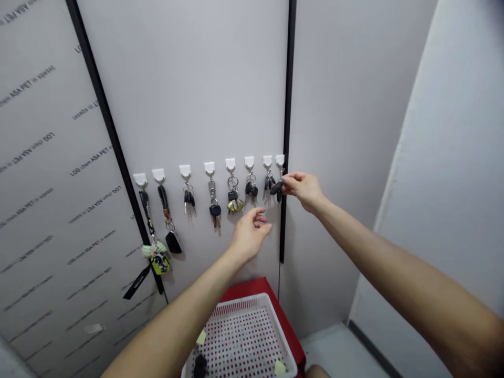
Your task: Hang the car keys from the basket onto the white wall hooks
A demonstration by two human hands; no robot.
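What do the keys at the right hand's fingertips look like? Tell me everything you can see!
The keys are a small bunch with dark, plastic-looking pieces, one tilted sideways, and shiny, metal-looking parts above. They are just below the far-right white hook, beside the long black strip on the pale wall. The right hand pinches them from the side. Whether they are fully hooked on is too small to tell.

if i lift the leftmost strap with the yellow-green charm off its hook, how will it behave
The dark strap looks slim, so it will probably flex. The bulky yellow-green charm hangs at its lower end, so it may swing. The black tag juts out sideways and might flap.
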